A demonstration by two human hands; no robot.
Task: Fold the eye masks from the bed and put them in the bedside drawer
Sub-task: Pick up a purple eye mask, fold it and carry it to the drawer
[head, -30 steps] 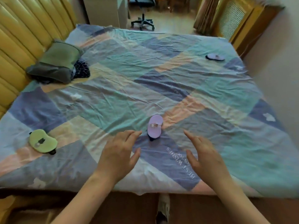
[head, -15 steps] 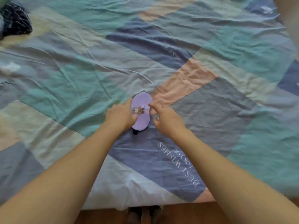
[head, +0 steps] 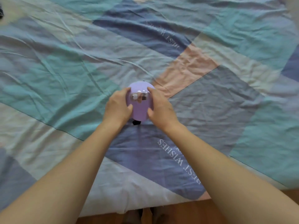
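A lilac eye mask (head: 140,109) with a small picture on its face lies on the patchwork bedsheet (head: 210,97), a black strap end poking out below it. My left hand (head: 119,107) grips its left edge with thumb on top. My right hand (head: 159,107) grips its right edge the same way. Both hands pinch the mask between fingers and thumb. The bedside drawer and the other eye masks are out of view.
The bed's near edge (head: 145,210) runs along the bottom, with wooden floor (head: 226,212) beyond it. A dark cloth item (head: 1,15) shows at the far left edge. Wrinkled sheet spreads all around the mask.
My hands went from hovering apart above the sheet to closing on both sides of the lilac mask. The camera leaned in closer over the bed.
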